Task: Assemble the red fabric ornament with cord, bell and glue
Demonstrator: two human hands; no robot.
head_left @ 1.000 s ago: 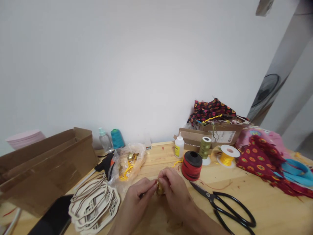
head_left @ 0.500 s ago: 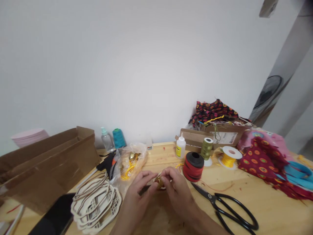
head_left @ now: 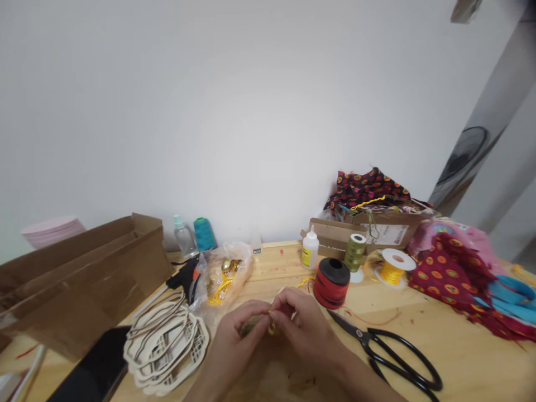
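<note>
My left hand (head_left: pixel 243 340) and my right hand (head_left: pixel 299 324) meet at the front middle of the table, thumbs and forefingers pinched together. Between the fingertips is a small shiny gold-coloured piece (head_left: pixel 272 328), mostly covered by the fingers, so its exact kind is hidden. Both hands grip it from opposite sides. Just beyond the right hand stands a spool of red cord (head_left: pixel 330 290) with a black top. Large black-handled scissors (head_left: pixel 377 340) lie to the right. Left of the left hand is a pile of pale cut-out wooden frames (head_left: pixel 167 346).
A clear plastic bag (head_left: pixel 209 273) holds gold bells and yellow cord. Behind stand a glue bottle (head_left: pixel 310 251), an olive thread spool (head_left: pixel 355 254) and a yellow cord spool (head_left: pixel 391 273). A cardboard box (head_left: pixel 104 285), black phone (head_left: pixel 92 368) and patterned fabric (head_left: pixel 452 279) flank the table.
The fingertips have closed in tighter around the gold piece, and less of it shows, now lower between the hands. The table items stay put; the view has shifted slightly.
</note>
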